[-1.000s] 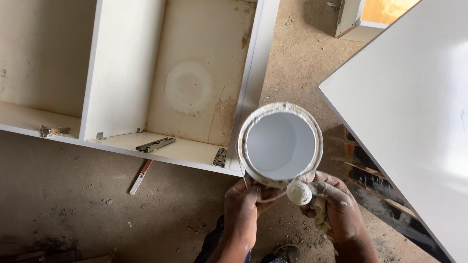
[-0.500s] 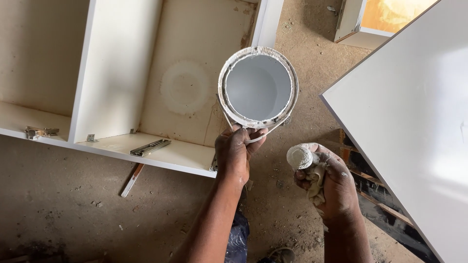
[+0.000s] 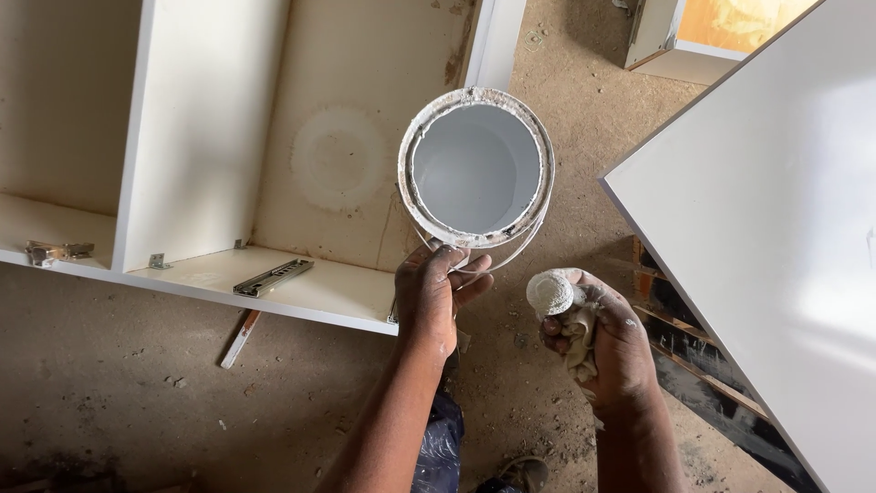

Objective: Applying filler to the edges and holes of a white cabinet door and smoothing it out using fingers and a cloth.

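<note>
Cabinet carcass [image 3: 210, 137] is lying on its back along the left of the view, pale inside, with a drawer slide [image 3: 272, 277] resting on its lower panel and a small metal bracket [image 3: 58, 250] sitting at the far left edge. Below it, a thin strip [image 3: 241, 339] is lying on the dusty floor [image 3: 137, 402]. Moving toward the middle, the left hand [image 3: 440, 290] is gripping the wire handle of an open paint can [image 3: 475, 168], fingers closed round the wire, and the can is hanging over the cabinet's right corner, its mouth facing up and its rim crusted with dried white. Just to the right, the right hand [image 3: 602, 333] is clenching a wadded rag [image 3: 557, 297], its rounded end pointing up toward the can, near but not touching it. At the far right, a large white board [image 3: 776, 210] is slanting across the frame. Judging from this, the can is being carried or positioned, and the rag looks readied for dipping or wiping; the can would seem to need steadying first
</note>
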